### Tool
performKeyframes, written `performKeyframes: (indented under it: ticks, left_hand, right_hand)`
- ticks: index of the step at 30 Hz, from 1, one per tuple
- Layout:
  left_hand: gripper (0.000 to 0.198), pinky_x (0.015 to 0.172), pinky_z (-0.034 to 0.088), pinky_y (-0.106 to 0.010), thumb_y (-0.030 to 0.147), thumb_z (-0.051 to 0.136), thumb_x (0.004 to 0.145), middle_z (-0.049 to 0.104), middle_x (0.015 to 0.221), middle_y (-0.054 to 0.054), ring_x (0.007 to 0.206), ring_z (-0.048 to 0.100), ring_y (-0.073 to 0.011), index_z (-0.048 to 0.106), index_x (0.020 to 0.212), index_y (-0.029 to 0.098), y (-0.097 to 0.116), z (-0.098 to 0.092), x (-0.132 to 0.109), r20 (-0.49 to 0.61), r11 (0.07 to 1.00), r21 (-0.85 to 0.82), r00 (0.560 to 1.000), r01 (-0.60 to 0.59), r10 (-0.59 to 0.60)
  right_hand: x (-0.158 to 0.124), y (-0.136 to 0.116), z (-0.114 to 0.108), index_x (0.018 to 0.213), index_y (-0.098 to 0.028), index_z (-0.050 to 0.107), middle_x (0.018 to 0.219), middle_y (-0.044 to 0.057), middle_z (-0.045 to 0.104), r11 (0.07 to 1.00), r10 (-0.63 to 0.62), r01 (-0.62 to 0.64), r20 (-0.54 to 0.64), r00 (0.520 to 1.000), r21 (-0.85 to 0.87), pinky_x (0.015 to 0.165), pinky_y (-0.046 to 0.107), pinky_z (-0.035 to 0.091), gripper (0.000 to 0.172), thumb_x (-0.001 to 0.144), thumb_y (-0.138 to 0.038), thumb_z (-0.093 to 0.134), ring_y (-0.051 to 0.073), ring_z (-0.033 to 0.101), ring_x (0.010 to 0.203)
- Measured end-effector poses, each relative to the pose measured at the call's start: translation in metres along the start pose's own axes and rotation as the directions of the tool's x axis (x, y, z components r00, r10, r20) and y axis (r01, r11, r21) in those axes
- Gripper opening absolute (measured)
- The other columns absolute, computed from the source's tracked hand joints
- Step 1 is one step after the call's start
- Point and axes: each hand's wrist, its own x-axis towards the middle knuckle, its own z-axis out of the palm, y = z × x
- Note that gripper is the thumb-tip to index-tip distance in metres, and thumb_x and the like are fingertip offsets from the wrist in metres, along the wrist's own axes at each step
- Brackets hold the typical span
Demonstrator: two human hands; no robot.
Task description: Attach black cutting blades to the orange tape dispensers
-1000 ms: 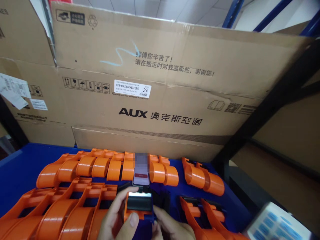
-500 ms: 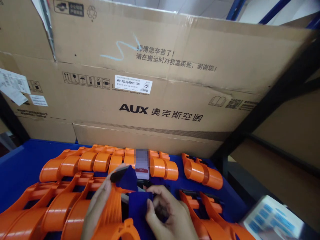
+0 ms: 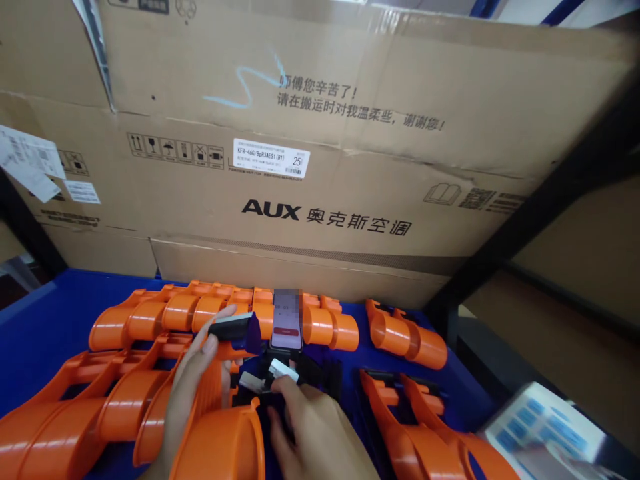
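My left hand (image 3: pixel 193 373) is wrapped round an orange plastic part (image 3: pixel 220 433) with a wide round cup at its lower end. A black piece with a light top edge and dark blue material (image 3: pixel 234 331) sits at the part's upper end, by my left fingertips. To the right, my right hand (image 3: pixel 310 420) reaches down among small black pieces, its fingers closed at a black piece with a white top (image 3: pixel 283 371). A second light-topped piece (image 3: pixel 251 382) lies just left of it. My right fingertips are partly hidden.
Rows of orange parts (image 3: pixel 113 327) line the blue surface (image 3: pixel 30 313) on both sides. A phone (image 3: pixel 287 320) stands upright behind my hands. Beyond it is a large cardboard box (image 3: pixel 325 167). A white and blue package (image 3: pixel 545 427) lies at the lower right.
My right hand has moved off the dark blue strip by the orange part and down to the small black pieces. The orange part has turned in my left hand, and the view has shifted slightly.
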Motion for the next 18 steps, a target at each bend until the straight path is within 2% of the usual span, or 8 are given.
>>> performKeyframes:
  ticks: [2,4,7,9,12,15,18]
  left_hand:
    - [0.068,0.093,0.060,-0.040,0.036,0.075,0.089,0.082,0.113,-0.007,0.103,0.077,-0.0313,0.051,0.152,0.028,0.000,0.000,0.001,-0.036,0.999,-0.001,0.998,0.046,-0.046]
    - [0.068,0.085,0.062,-0.040,0.038,0.076,0.087,0.082,0.108,-0.007,0.094,0.078,-0.0308,0.053,0.149,0.026,-0.002,-0.003,0.006,-0.039,0.997,0.002,0.997,0.074,-0.074]
    - [0.064,0.067,0.059,-0.032,0.045,0.083,0.081,0.081,0.090,-0.006,0.073,0.075,-0.0254,0.063,0.137,0.021,-0.008,-0.012,0.016,-0.008,0.996,0.089,1.000,0.017,-0.016]
    - [0.060,0.055,0.052,-0.025,0.048,0.085,0.079,0.076,0.072,-0.004,0.059,0.068,-0.0197,0.067,0.128,0.019,-0.013,-0.018,0.020,0.029,0.983,0.179,0.999,-0.036,0.031]
    - [0.052,0.045,0.040,-0.019,0.049,0.079,0.086,0.065,0.051,0.002,0.043,0.056,-0.0128,0.064,0.127,0.021,-0.023,-0.020,0.016,0.114,0.951,0.305,0.993,-0.054,0.020]
    - [0.042,0.044,0.038,-0.016,0.046,0.076,0.090,0.059,0.051,0.006,0.041,0.050,-0.0093,0.064,0.122,0.023,-0.033,-0.016,0.005,0.185,0.914,0.401,0.983,-0.064,-0.012]
    - [0.038,0.044,0.038,-0.016,0.045,0.077,0.089,0.055,0.057,0.007,0.043,0.045,-0.0081,0.066,0.119,0.024,-0.038,-0.009,-0.004,0.212,0.893,0.448,0.975,-0.043,-0.059]
  right_hand:
    - [0.004,-0.002,0.004,0.105,-0.020,0.067,0.090,0.008,0.077,0.997,-0.022,0.021,-0.018,1.000,-0.077,0.061,0.026,0.055,0.026,0.084,-0.008,0.059,0.023,0.075,0.072]
    - [0.006,-0.003,0.003,0.100,-0.020,0.068,0.092,0.009,0.077,0.992,-0.045,0.036,-0.070,0.997,-0.119,0.064,0.030,0.058,0.023,0.084,-0.007,0.060,0.026,0.077,0.078]
    - [0.005,-0.001,-0.007,0.100,-0.021,0.069,0.091,0.009,0.077,0.994,-0.084,0.067,-0.207,0.975,-0.088,0.065,0.030,0.060,0.019,0.089,-0.010,0.058,0.025,0.077,0.080]
    - [0.002,0.001,-0.017,0.114,-0.020,0.068,0.096,0.009,0.078,0.996,-0.091,0.091,-0.308,0.947,-0.015,0.071,0.031,0.063,0.023,0.095,-0.016,0.056,0.024,0.077,0.086]
    - [-0.003,0.007,-0.028,0.138,-0.018,0.059,0.107,0.011,0.078,0.990,-0.124,0.141,-0.400,0.908,0.013,0.082,0.036,0.065,0.041,0.098,-0.026,0.059,0.026,0.077,0.095]
    - [-0.008,0.014,-0.030,0.139,-0.015,0.059,0.113,0.014,0.079,0.969,-0.247,0.221,-0.457,0.854,-0.112,0.087,0.044,0.065,0.044,0.097,-0.028,0.060,0.031,0.076,0.103]
    - [-0.011,0.019,-0.028,0.132,-0.012,0.064,0.106,0.015,0.080,0.950,-0.308,0.240,-0.487,0.817,-0.199,0.084,0.043,0.066,0.037,0.097,-0.021,0.057,0.030,0.077,0.096]
